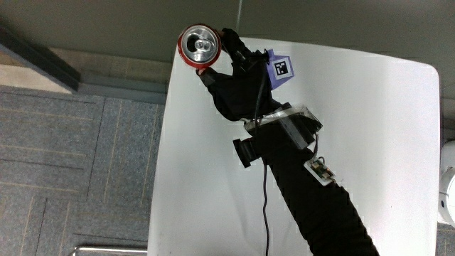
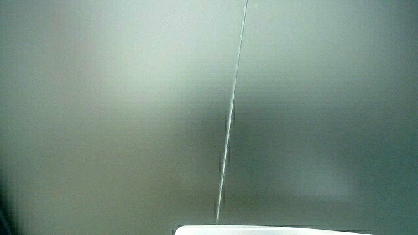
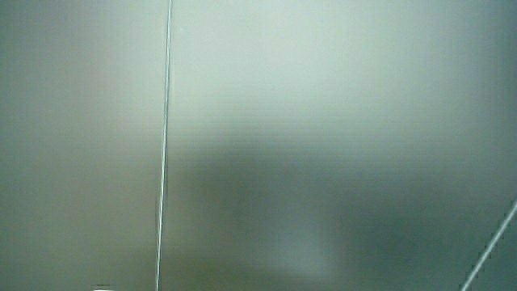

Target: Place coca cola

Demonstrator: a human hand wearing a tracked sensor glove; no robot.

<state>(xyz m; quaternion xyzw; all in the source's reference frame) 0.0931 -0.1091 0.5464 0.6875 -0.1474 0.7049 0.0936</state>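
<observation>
A red Coca-Cola can (image 1: pixel 199 46) with a silver top is seen from above at a corner of the white table (image 1: pixel 370 128). The hand (image 1: pixel 226 62) in the black glove is shut on the can, its fingers wrapped around the can's side. The patterned cube (image 1: pixel 279 70) sits on the back of the hand, and the black-sleeved forearm (image 1: pixel 313 199) runs from the hand toward the person. Whether the can rests on the table or is held above it I cannot tell. Both side views show only a pale wall.
A device with a cable (image 1: pixel 264 206) is strapped to the wrist (image 1: pixel 288 124). Grey carpet floor (image 1: pixel 71 163) lies beside the table's edge. A white object (image 1: pixel 448 188) shows partly off the table's other edge.
</observation>
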